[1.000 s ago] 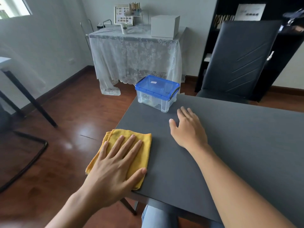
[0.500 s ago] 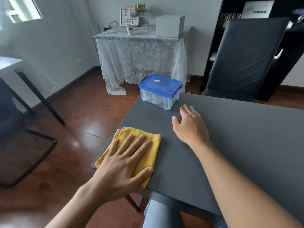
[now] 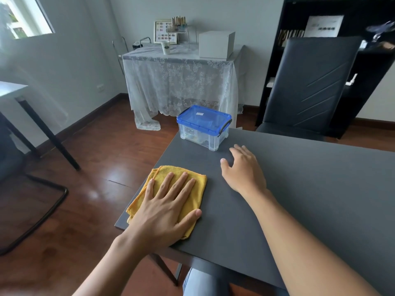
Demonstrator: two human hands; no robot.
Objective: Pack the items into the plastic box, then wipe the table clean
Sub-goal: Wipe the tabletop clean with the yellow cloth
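Flat left hand [image 3: 164, 212] on fuzzy yellow cloth [image 3: 193, 184]

Black chair [image 3: 310, 86], lace-draped side table [image 3: 179, 82]

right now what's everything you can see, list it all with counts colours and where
table: 1, dark grey, in front
plastic box: 1, clear with blue lid shut, far left corner of table
cloth: 1, yellow, folded, near left edge of table
chair: 1, black, behind table
side table: 1, white lace cover, against back wall
white box: 1, on side table
paper cup: 1, white, on side table
shelf: 1, black, back right
left hand: flat on cloth, fingers spread
right hand: flat on table, beside box
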